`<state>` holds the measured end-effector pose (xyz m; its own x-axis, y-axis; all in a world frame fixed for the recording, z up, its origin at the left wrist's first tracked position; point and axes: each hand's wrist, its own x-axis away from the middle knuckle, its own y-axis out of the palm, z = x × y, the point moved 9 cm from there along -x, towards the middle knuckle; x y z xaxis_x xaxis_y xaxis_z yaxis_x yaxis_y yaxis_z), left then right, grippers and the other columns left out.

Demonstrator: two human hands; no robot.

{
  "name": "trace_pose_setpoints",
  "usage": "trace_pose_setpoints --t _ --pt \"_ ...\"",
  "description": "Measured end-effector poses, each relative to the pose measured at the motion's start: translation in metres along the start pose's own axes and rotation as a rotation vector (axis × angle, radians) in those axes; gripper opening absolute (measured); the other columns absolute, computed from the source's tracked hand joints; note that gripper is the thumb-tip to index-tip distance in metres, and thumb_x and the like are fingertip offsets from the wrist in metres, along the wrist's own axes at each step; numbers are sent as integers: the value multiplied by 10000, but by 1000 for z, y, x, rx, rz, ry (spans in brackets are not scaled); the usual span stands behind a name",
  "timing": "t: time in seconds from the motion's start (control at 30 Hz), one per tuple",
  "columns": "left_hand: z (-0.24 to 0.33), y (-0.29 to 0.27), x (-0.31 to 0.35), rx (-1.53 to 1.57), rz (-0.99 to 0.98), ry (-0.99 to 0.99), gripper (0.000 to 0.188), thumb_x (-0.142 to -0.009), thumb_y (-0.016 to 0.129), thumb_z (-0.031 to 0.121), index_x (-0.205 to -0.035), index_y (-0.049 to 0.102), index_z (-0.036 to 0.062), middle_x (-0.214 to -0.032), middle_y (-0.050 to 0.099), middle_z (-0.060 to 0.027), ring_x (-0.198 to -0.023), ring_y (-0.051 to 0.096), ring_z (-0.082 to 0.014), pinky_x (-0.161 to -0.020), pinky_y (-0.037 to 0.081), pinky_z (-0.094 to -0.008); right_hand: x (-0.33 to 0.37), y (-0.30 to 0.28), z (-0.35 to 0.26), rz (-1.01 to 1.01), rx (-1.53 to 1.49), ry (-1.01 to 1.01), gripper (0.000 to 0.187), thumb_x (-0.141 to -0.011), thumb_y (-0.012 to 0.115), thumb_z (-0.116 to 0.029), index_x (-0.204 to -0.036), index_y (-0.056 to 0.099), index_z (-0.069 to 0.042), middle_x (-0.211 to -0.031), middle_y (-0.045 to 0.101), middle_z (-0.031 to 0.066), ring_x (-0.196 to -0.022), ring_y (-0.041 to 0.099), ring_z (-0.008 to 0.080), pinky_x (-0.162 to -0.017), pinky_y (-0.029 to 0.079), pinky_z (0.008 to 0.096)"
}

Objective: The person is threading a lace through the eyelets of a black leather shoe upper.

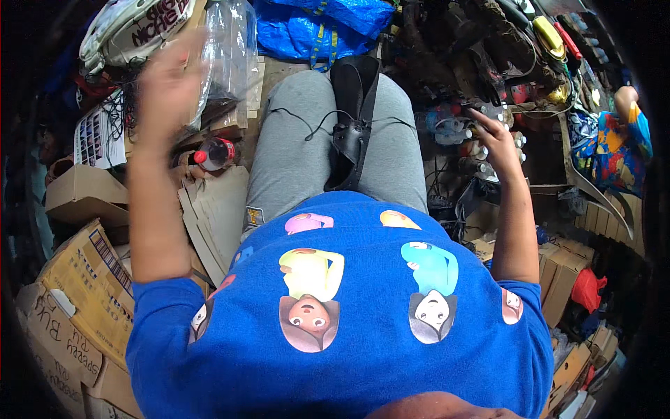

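A black leather piece that looks like a shoe upper [349, 143] lies lengthwise in my lap, between my thighs. Its thin black laces trail out over both legs of my grey trousers. My left hand [171, 87] is raised at the far left, in front of a clear plastic bag [229, 52], and motion blur smears its fingers. Off to the right, my right hand [499, 146] hovers beside several small bottles [453, 129] with its index finger stretched out. Nothing shows in that hand, and neither hand touches the leather piece.
A bottle with a red cap [215, 153] lies left of my knee, near flat card sheets [216, 209]. Cardboard boxes [87, 276] pile up at the left. A blue bag [324, 28] lies ahead. Dark clutter [460, 49] and a curved metal blade [604, 195] are on the right.
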<state>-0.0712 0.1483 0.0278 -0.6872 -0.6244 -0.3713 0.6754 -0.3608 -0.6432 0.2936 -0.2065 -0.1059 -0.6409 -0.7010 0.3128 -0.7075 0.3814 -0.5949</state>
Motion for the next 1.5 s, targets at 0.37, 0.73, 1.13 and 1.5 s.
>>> trace_pose_setpoints --t 0.37,0.73,1.13,1.5 --pt "48 185 31 59 -733 30 227 -775 658 94 -990 610 42 -907 635 -139 -872 612 -304 -749 477 -363 -5 47 -85 -69 53 -136 402 -779 701 -219 -1137 604 -65 -950 641 98 -842 583 158 -744 462 278" --pt "61 189 21 -99 -769 307 303 -713 545 16 -960 697 104 -860 646 -120 -833 612 -310 -748 490 -382 -10 19 -85 87 93 -227 553 -777 712 -178 -1285 506 -104 -1085 627 121 -975 587 164 -869 453 304" --pt "50 179 12 109 -771 68 122 -784 647 91 -888 658 28 -813 646 -115 -772 617 -222 -705 470 -309 3 143 -172 -191 370 -591 251 -740 711 -242 -843 594 -45 -806 608 148 -798 606 351 -684 479 415" --pt "10 158 30 235 -820 -107 120 -815 628 143 -869 642 36 -749 631 -119 -706 605 -204 -663 461 -309 -5 110 -144 -172 315 -454 246 -781 681 -214 -935 590 -45 -865 586 155 -788 588 333 -693 466 412"
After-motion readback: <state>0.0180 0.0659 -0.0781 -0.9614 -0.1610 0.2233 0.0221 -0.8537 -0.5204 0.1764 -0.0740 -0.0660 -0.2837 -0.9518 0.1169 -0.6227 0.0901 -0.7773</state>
